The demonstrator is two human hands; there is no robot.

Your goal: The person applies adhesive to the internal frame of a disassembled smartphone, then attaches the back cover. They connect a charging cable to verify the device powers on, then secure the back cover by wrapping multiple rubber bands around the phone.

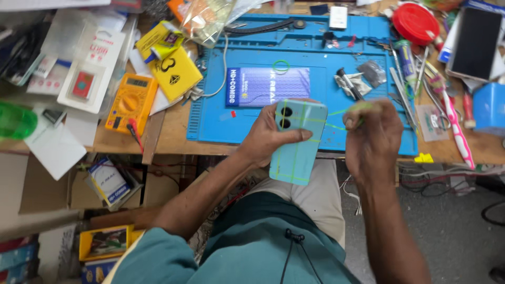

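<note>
My wooden surface (168, 134) is crowded: a blue work mat (315, 73), yellow multimeter (130, 102), red lid (415, 22), scattered tools. Above my lap, my left hand (268, 138) clamps a pale turquoise phone (298, 142), back facing me, crossed by green rubber bands. My right hand (371, 134) pinches one band (342, 112), stretched sideways.

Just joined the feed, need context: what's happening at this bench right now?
A seated person holds a light blue phone back side up in the left hand, over the edge of a blue work mat. Green rubber bands wrap the phone; the right hand pulls one stretched band sideways. A yellow multimeter lies on the cluttered bench.
</note>
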